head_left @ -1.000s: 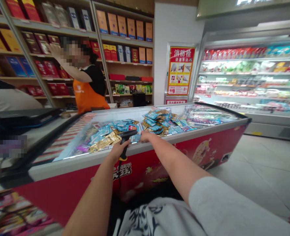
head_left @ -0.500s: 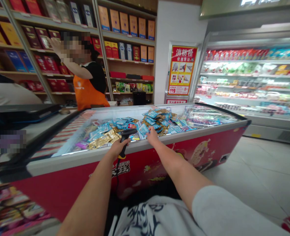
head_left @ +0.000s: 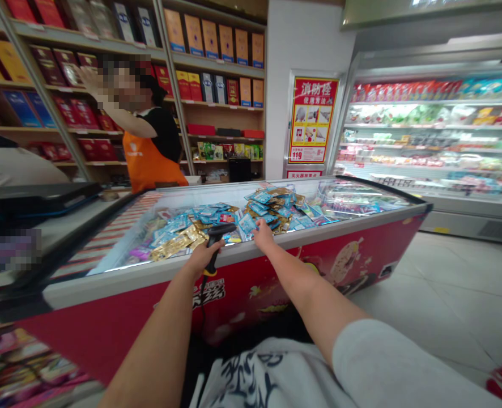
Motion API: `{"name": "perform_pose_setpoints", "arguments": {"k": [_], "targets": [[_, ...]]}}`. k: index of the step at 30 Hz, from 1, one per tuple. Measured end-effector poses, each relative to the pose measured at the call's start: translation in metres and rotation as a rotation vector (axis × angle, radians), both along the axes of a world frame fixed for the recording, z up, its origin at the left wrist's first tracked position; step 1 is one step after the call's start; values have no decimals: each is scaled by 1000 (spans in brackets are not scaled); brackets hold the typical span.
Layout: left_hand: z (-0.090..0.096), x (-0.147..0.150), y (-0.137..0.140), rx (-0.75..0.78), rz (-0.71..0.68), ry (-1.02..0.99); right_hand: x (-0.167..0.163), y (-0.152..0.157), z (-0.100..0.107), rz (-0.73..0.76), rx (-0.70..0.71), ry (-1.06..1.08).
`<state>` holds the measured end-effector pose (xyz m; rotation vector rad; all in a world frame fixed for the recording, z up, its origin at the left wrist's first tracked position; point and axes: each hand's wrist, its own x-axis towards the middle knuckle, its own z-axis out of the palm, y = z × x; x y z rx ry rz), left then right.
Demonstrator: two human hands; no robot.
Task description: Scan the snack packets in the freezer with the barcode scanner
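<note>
My left hand (head_left: 202,256) is wrapped round the handle of a black barcode scanner (head_left: 220,231). The scanner's head points right, and its cord hangs down the chest freezer's front. Beside it, my right hand (head_left: 263,234) pinches the edge of a blue and white packet (head_left: 246,223). That packet rests against a heap of blue and gold packets (head_left: 272,203) on the freezer's glass top. Left of the scanner lie gold packets (head_left: 178,243), with more blue packets (head_left: 211,212) behind them.
The red chest freezer (head_left: 251,283) stands directly in front of me. Behind it is a person in an orange apron (head_left: 149,158), one arm raised. A counter with a dark device (head_left: 42,198) is at left; an open chiller (head_left: 429,136) stands at right.
The view has shifted slightly, so the background sits a little further left. Both hands keep their places and holds.
</note>
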<state>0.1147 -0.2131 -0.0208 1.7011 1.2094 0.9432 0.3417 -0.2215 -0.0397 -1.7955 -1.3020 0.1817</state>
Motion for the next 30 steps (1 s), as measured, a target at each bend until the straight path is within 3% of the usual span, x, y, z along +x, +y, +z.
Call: {"name": "perform_pose_setpoints", "arguments": {"k": [14,19,25,30], "targets": [[3,1,-5,-9,14,-30,0,-2,1,-8,-13,-2],[7,1,-7,-16,9,-18,-2,-1,5,16,-16,115],[9,0,-10,-29,-9,-56,6,-1,27,21,2,373],[8,1,-8,-24,-11,-76,32,-2,55,-160,54,368]]}}
